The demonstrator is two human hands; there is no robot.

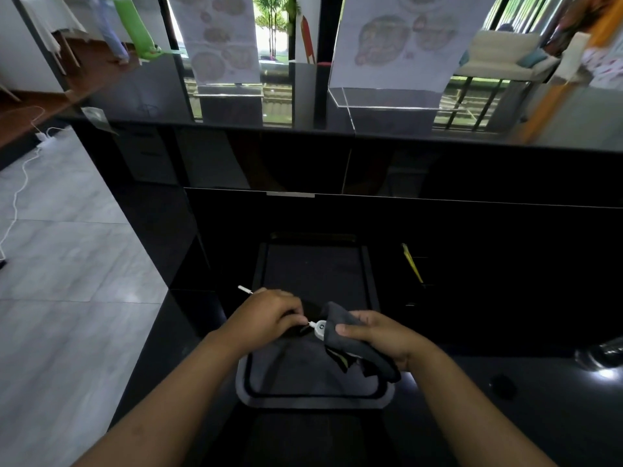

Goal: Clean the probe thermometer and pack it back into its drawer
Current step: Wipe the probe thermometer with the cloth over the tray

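Gripping the thermometer (319, 328) by its stem, your left hand (269, 315) is closed on it; the probe tip projects past the knuckles. Your right hand (381, 335) clasps a dark cloth (354, 342) against the white dial, above the tray (313, 399).

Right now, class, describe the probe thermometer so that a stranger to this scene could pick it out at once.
Start at the black tray on the dark counter, directly below the camera. Two hands meet above it: the left hand grips a thin shaft, and the right hand holds a dark grey cloth. The probe thermometer runs between them, the only white thing there, with a small round head beside the cloth.
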